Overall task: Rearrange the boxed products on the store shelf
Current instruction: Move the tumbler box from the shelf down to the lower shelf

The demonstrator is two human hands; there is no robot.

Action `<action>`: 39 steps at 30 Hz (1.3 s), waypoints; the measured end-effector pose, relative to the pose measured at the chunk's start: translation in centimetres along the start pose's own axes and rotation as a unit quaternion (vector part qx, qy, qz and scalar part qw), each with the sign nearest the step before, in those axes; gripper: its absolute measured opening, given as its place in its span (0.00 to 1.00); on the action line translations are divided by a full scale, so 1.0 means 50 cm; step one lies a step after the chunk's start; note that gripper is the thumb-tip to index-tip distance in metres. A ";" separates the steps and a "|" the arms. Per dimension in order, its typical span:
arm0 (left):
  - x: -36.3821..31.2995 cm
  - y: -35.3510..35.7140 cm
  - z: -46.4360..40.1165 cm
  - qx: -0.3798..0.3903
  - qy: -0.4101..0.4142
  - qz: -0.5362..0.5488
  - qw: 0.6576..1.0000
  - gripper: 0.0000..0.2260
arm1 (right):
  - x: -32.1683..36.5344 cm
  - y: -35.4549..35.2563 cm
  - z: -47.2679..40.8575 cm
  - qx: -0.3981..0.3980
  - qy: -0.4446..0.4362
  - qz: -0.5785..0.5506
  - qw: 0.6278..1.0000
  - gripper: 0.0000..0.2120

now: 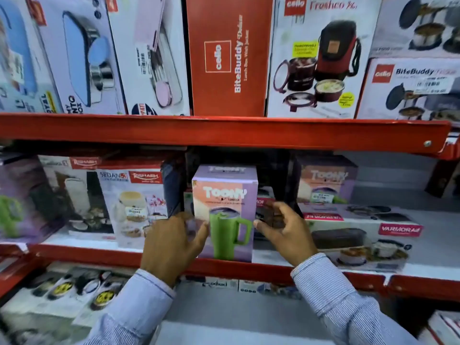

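Lilac-and-peach carton, marked "Toony Tumbler" [224, 212]: upright at the front edge of the middle shelf [273, 268], centre of the frame. Printed face shows a green handled tumbler with a dark lid; the top flap carries the same name. Corners look square and undented, though the picture is soft.

Left hand [171, 245]: lower centre-left, thumb and fingers [199, 235] spread and laid against the carton's left side and lower front. Right hand [283, 232]: just right of the carton, fingers apart and curled, thumb tip at the right edge; whether it truly presses the card cannot be told. Neither hand is clamped shut. The two-sided hold suits squaring the carton to the shelf lip and turning its face outward, probably the step in hand. Both arms wear pale striped sleeves [343, 302].

Neighbours, same shelf: a Rishabh "Sedan" casserole box [135, 202] to the left, standing close beside; a second Toony carton [326, 180] further back at centre-right, resting on a long flat Varmora box [361, 232]. The second carton suggests the fronted one belongs in a group with it.

Upper shelf: a red Cello BiteBuddy box [227, 58] at top centre, with a Cello lunch-carrier box [321, 58] to its right.

Lower shelf: blurred packs, contents not legible.
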State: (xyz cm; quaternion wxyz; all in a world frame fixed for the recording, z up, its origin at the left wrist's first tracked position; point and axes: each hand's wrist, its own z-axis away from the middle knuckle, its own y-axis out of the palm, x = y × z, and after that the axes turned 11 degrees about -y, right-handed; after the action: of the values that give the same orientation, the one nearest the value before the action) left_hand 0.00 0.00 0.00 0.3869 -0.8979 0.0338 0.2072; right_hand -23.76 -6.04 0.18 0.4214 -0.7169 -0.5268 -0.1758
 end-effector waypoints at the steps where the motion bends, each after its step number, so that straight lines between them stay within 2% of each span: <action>1: 0.003 0.010 -0.002 0.017 -0.009 0.030 0.999 0.17 | 0.001 0.003 -0.002 0.017 0.018 -0.011 1.000 0.24; 4: 0.003 0.031 -0.001 0.063 -0.031 0.125 0.990 0.12 | 0.008 0.010 -0.004 0.055 0.018 -0.025 0.998 0.25; 8: 0.015 0.053 0.015 0.102 -0.081 0.273 0.953 0.11 | 0.004 0.017 0.008 0.021 0.001 -0.064 0.998 0.24; 10: 0.011 0.043 0.025 0.084 -0.086 0.320 0.940 0.13 | 0.012 0.010 0.018 0.005 -0.014 -0.085 0.996 0.24; 16: -0.021 -0.034 0.072 -0.035 -0.002 0.328 0.944 0.20 | 0.063 -0.036 0.084 -0.088 -0.115 -0.144 0.979 0.24; 22: -0.008 -0.065 0.184 -0.054 0.044 0.307 0.949 0.22 | 0.069 -0.078 0.206 -0.097 -0.185 -0.093 0.973 0.23; 25: 0.014 -0.036 0.260 -0.021 0.023 0.311 0.950 0.19 | 0.050 -0.072 0.277 -0.073 -0.154 -0.091 0.981 0.24; 30: 0.038 0.032 0.358 0.079 0.004 0.326 0.942 0.17 | -0.023 -0.042 0.369 -0.026 -0.070 -0.095 0.993 0.22; 35: 0.061 0.156 0.417 0.229 -0.148 0.327 0.905 0.21 | -0.147 0.015 0.419 0.029 0.091 -0.111 0.989 0.25; 39: 0.079 0.258 0.431 0.304 -0.211 0.288 0.883 0.22 | -0.231 0.072 0.430 0.040 0.198 -0.123 0.972 0.27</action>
State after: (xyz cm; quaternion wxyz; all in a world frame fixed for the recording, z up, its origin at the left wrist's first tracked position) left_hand -6.72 6.66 -23.60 0.5622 -0.6220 0.2693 0.4738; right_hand -29.05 3.60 -21.91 0.5206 -0.5800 -0.5235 -0.3442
